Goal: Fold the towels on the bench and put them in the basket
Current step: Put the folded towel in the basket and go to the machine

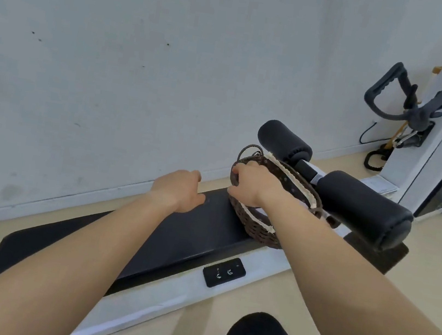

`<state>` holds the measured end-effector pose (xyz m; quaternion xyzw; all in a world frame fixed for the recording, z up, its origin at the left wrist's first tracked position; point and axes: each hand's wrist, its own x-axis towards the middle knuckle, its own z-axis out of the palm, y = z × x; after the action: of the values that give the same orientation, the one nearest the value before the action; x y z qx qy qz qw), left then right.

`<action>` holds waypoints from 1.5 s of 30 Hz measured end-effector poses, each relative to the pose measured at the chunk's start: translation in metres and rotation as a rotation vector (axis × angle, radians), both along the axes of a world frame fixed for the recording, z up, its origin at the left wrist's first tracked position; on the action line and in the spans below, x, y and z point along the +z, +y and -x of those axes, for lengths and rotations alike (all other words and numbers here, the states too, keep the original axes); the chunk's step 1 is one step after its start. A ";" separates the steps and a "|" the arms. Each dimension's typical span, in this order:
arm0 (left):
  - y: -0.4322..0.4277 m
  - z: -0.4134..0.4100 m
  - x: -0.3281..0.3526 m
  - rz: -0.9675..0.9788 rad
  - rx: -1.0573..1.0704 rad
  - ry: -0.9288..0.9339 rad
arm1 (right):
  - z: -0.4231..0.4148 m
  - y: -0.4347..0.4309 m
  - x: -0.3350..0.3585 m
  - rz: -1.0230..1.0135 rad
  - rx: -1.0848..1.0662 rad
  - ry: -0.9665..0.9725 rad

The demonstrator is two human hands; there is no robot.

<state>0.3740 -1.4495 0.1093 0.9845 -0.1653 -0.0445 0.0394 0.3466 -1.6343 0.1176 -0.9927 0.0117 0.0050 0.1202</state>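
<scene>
Gripping the basket (259, 232) rim, the right hand (248, 184) likely steadies it on the worktop (189, 237). Beside it the left hand (182, 190) hovers relaxed — empty.

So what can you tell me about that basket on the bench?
The basket is oval, woven from dark brown wicker-like strands, with a cream braided band along its rim and a loop handle at the far end. It sits upright on the black bench pad beside the foam rollers. The right hand holds its rim.
</scene>
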 end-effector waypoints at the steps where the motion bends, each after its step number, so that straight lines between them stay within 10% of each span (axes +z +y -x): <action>1: 0.015 0.006 0.001 0.002 0.029 -0.006 | 0.004 0.013 -0.002 0.007 0.014 0.006; 24: 0.315 -0.149 -0.123 0.068 0.477 0.179 | -0.203 0.301 -0.134 0.035 0.290 0.239; 33: 0.368 -0.086 0.017 0.051 0.587 0.505 | -0.183 0.321 0.031 0.081 0.323 0.506; 45: 0.415 0.072 0.293 0.116 0.859 0.503 | -0.113 0.397 0.328 0.192 0.641 0.402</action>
<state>0.3016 -1.0344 0.4020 0.9186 0.2676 -0.2508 0.1474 0.4595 -1.2372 0.4458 -0.9319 -0.2754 0.2357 0.0146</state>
